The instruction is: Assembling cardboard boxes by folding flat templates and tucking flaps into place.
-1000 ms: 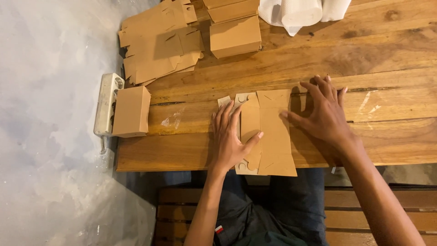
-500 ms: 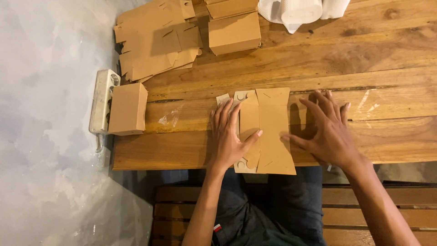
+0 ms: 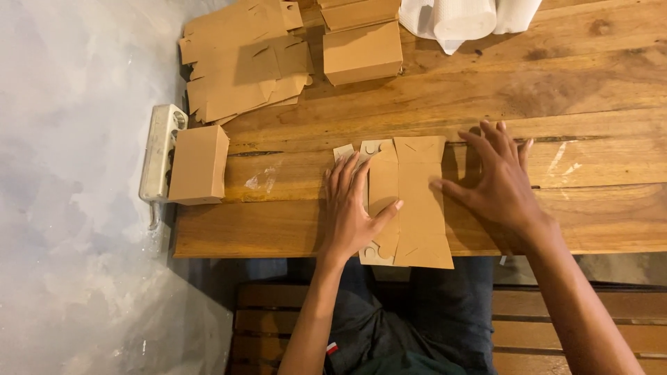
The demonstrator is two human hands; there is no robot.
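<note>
Lying at far left: a white power strip hangs off the counter edge, a folded brown box touching it.
Upper left: loose flat cardboard blanks, another made-up box beside them.
Left hand: grip flat and spread, pinning the left panels of the cardboard blank at lower centre, thumb across the crease, as half a second ago.
Right hand: open, fingers splayed; it has slid from the counter onto the blank's right edge, so both hands now press it flat.
</note>
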